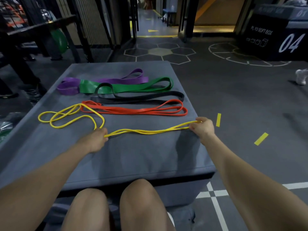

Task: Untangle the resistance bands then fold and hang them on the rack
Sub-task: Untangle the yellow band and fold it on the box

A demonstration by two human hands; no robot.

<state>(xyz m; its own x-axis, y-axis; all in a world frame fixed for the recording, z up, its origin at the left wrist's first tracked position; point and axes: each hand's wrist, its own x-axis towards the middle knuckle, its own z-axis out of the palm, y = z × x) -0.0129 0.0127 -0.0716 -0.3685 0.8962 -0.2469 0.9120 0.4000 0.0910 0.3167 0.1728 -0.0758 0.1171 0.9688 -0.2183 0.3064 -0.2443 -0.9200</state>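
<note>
Your two forearms enter from the lower corners of the frame, bare, with no sleeve, watch or band showing on either. Your left hand (pixel 96 139) and right hand (pixel 202 129) wear no gloves or rings. At the bottom centre your knees are bare too; whatever you wear lies out of view

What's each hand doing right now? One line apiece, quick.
Left hand: closed, fingers gripping the yellow band at its near left end.
Right hand: closed, fingers pinching the same yellow band at its right end.
</note>
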